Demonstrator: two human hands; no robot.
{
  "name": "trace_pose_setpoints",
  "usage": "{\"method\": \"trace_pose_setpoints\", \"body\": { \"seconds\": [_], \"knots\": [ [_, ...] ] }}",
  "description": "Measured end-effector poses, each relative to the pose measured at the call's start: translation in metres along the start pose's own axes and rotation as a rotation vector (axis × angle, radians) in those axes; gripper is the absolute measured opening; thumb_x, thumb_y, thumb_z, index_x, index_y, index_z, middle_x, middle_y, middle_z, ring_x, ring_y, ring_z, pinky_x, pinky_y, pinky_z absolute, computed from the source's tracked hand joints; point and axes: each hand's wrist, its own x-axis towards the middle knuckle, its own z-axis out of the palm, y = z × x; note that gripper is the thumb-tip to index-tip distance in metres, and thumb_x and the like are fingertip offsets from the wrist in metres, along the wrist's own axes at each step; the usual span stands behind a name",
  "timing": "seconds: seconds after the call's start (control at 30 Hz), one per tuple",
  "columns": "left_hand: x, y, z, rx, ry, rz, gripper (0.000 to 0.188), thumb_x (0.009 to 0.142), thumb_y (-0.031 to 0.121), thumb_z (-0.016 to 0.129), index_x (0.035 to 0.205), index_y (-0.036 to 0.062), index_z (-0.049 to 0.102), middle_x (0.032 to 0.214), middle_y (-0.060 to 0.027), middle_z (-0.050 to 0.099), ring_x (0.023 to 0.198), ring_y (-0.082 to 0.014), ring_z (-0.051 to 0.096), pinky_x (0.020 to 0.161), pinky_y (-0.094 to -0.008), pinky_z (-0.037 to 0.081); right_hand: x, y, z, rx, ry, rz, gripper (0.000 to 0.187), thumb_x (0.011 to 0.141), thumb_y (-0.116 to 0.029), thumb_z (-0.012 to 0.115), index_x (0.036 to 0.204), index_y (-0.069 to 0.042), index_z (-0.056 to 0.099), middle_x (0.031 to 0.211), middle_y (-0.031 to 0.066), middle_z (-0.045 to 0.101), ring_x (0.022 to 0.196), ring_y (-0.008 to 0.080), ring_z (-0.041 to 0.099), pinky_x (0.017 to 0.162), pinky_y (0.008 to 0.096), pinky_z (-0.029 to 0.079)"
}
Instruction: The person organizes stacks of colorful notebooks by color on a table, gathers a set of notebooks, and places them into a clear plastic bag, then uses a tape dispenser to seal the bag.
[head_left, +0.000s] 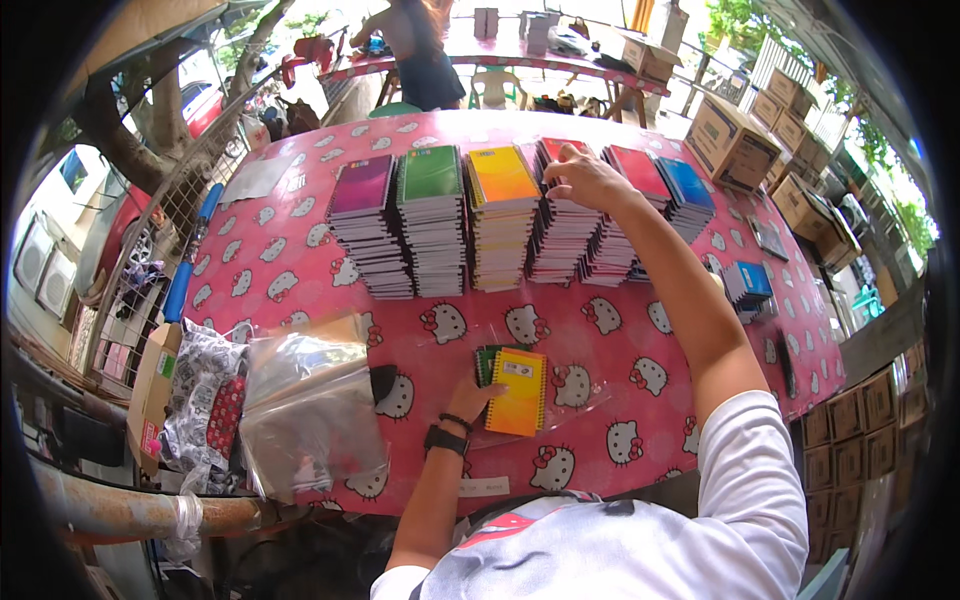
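L hand (478, 397) grasps glossy yellow spiral notebook (518, 392) in clear plastic sleeve (580, 395); R hand (588, 178) pinches a notebook off the red-covered stack (562, 235).

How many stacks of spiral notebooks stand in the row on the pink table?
6, left to right: purple, green, orange-yellow, red under the right hand, another red, blue. Further stacks behind may be hidden.
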Motion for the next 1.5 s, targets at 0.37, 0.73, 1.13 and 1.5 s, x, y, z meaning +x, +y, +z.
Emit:
{"method": "trace_pose_setpoints", "body": {
  "seconds": [0.37,0.73,1.13,1.5],
  "knots": [
    [0.008,-0.014,-0.005,-0.194,-0.066,0.037,0.043,0.080,0.028,0.062,0.109,-0.0024,0.053,0.099,-0.0093,0.062,0.088,-0.0189,0.061,0.078,-0.0305,0.047,-0.080,-0.015,-0.063,0.780,0.213,-0.003,0.017,0.069,0.005,0.060,0.084,-0.002,0.058,0.079,0.0077,0.062,0.069,0.0151,0.061,0.064,0.0274,0.049],
    [-0.009,0.001,0.010,0.061,0.040,0.168,0.052,0.071,0.017,0.072,0.113,-0.0010,0.047,0.099,-0.0079,0.058,0.093,-0.0168,0.055,0.081,-0.0315,0.046,-0.083,-0.111,0.109,0.546,-0.284,-0.438,0.011,0.065,-0.003,0.060,0.076,-0.002,0.059,0.072,0.0094,0.060,0.066,0.0229,0.055,0.063,0.0331,0.044],
    [0.002,-0.022,0.005,-0.115,-0.013,0.150,0.050,0.074,0.018,0.066,0.114,-0.0022,0.046,0.101,-0.0109,0.059,0.091,-0.0192,0.056,0.078,-0.0308,0.046,-0.093,0.089,0.013,0.242,0.533,0.383,0.017,0.083,-0.020,0.057,0.093,-0.008,0.065,0.088,0.0129,0.065,0.079,0.0271,0.063,0.072,0.0357,0.048],
    [-0.006,0.019,0.025,-0.087,0.022,0.172,0.063,0.070,0.021,0.074,0.117,-0.0029,0.040,0.107,-0.0116,0.053,0.097,-0.0185,0.053,0.082,-0.0310,0.045,-0.158,-0.098,0.152,0.782,0.045,-0.044,0.018,0.071,-0.007,0.062,0.088,-0.005,0.065,0.083,0.0149,0.061,0.080,0.0301,0.059,0.074,0.0398,0.046]
  ]
}}
